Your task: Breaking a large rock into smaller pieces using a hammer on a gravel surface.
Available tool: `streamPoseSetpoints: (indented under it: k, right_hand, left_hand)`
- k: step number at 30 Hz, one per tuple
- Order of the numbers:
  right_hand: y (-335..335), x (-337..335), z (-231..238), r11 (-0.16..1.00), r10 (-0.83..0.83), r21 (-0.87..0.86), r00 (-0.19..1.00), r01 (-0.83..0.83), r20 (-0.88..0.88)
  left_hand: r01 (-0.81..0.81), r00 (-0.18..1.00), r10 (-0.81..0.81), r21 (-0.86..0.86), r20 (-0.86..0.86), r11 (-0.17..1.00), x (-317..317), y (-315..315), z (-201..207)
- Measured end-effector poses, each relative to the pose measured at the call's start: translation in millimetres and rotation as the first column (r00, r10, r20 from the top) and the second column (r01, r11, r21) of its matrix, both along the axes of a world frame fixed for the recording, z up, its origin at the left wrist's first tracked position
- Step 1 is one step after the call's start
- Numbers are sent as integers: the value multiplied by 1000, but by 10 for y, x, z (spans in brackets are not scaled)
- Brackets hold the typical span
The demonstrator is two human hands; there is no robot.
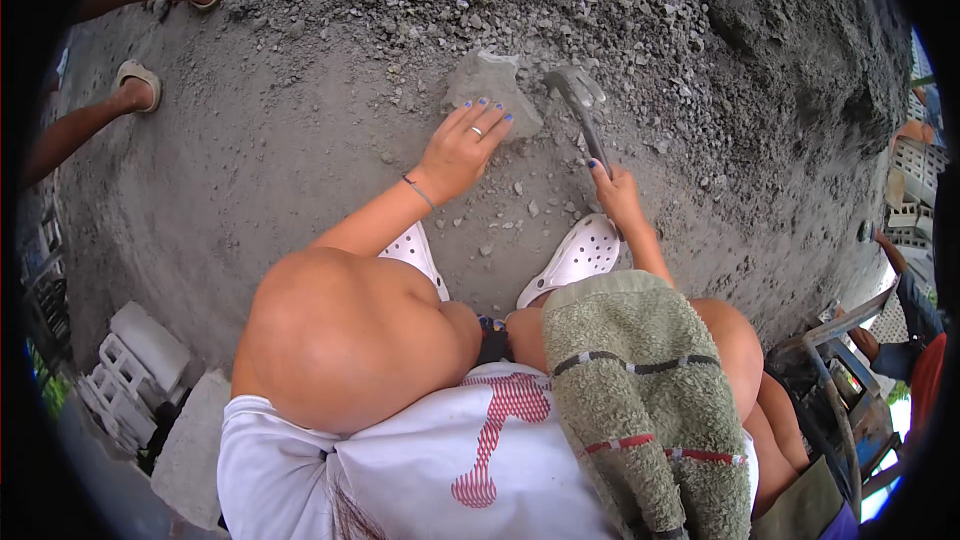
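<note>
A grey stone [492, 90] at upper centre is pinned flat by the left hand [462, 145]; it is judged heavy, rigid and rough; a hammer [585, 118] is gripped by the right hand [617, 192].

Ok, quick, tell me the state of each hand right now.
Left hand: open, flat on the stone.
Right hand: closed around the hammer handle.

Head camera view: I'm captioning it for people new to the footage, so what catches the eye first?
At centre top, the left hand presses a grey rock onto the gravelly ground. Beside it, the right hand grips a hammer, its head next to the rock. White clogs sit just below.
</note>
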State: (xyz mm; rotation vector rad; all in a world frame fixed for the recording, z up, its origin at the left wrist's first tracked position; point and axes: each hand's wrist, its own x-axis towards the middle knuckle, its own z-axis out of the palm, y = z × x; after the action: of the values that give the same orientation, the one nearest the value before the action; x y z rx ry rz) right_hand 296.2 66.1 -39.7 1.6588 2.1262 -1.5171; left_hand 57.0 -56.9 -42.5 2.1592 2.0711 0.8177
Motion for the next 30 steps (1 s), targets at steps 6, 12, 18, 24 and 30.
streamPoseSetpoints:
  k: [6, 12, 18, 24, 30]
  right_hand:
    - [181, -123, 325, 995, -47, -90, 997, 42, -55]
    - [95, -163, 822, 1000, 14, 0, 873, -16, -487]
    - [30, 76, -13, 999, -21, -40, 998, 23, 61]
    - [153, -213, 449, 982, -77, -185, 985, 48, -155]
    - [154, -330, 858, 1000, -2, -6, 900, 0, -435]
  left_hand:
    - [8, 1000, -8, -15, -7, 1000, -38, -17, -53]
    - [6, 1000, -6, -32, -7, 999, -9, -23, -18]
    - [23, 1000, -23, -13, -16, 1000, -11, -17, -31]
    - [-10, 1000, 9, -22, -25, 1000, -56, -60, -59]
    - [21, 1000, -21, -13, -7, 1000, -16, 24, -14]
